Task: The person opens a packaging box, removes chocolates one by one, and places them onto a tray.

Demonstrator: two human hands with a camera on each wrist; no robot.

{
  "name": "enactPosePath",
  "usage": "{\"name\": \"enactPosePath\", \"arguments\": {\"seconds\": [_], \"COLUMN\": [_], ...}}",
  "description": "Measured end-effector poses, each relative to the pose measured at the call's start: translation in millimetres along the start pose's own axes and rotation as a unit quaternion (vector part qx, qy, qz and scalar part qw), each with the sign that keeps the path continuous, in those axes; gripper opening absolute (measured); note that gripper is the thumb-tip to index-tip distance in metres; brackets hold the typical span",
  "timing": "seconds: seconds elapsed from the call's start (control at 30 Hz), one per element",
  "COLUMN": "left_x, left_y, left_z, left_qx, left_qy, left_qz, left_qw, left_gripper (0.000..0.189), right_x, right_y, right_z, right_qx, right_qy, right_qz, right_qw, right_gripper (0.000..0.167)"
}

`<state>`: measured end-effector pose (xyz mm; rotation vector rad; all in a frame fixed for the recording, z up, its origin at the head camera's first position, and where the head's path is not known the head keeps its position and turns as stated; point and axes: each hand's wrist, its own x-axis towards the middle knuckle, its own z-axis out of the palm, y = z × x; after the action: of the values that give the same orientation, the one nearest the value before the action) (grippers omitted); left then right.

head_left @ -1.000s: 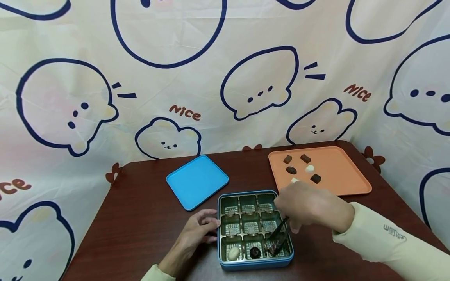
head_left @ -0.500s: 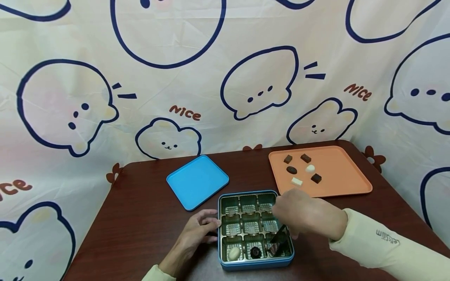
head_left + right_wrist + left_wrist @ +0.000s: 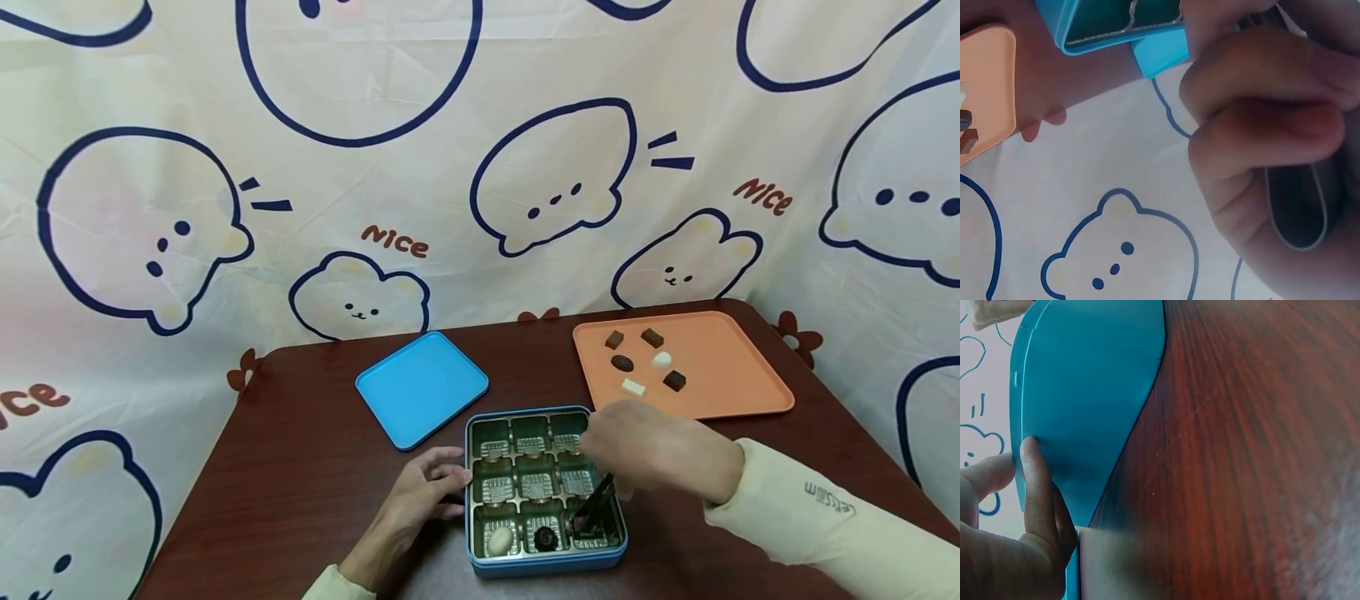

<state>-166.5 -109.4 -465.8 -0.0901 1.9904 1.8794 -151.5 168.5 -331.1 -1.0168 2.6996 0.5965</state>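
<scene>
A blue-rimmed tin box [image 3: 547, 567] with a gold divided insert stands on the table in the head view. My left hand [image 3: 422, 492] rests against its left side, thumb at the rim and fingers on the outer wall, as the left wrist view also shows. My right hand [image 3: 637, 450] grips dark metal tongs [image 3: 597, 498], whose rounded end [image 3: 1297, 212] shows in the right wrist view. Their tips reach into the front right compartment, at a small brown piece [image 3: 580, 522], partly hidden. A white chocolate [image 3: 499, 542] and a dark round chocolate [image 3: 545, 539] lie in the other front compartments.
An orange tray [image 3: 738, 375] at the back right bears several chocolates, among them a white bar [image 3: 633, 387] and a dark square [image 3: 674, 381]. A blue tray [image 3: 422, 389] lies behind the box to the left. A patterned cloth [image 3: 450, 192] hangs behind the table.
My right hand has shifted slightly left and toward me, uncovering the white bar on the orange tray. The tongs' arms have drawn closer together inside the compartment. The left hand has stayed put.
</scene>
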Motion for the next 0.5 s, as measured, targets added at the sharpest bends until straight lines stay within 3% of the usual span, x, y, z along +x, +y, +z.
{"name": "enactPosePath", "arguments": {"seconds": [0.27,0.5], "left_x": [-0.6,-1.0], "left_y": [-0.6,0.2], "left_z": [0.7,1.2], "left_qx": [0.000,0.000], "left_qy": [0.002,0.005], "left_qz": [-0.002,-0.003], "left_qw": [1.0000,1.0000], "left_gripper": [0.053,0.053], "right_x": [-8.7,-22.7], "right_y": [12,29], "right_z": [-24,-44], "right_qx": [0.049,0.105], "right_qy": [-0.024,0.017], "right_qz": [0.010,0.022], "right_qw": [0.9985,0.9941], "right_gripper": [0.031,0.028]}}
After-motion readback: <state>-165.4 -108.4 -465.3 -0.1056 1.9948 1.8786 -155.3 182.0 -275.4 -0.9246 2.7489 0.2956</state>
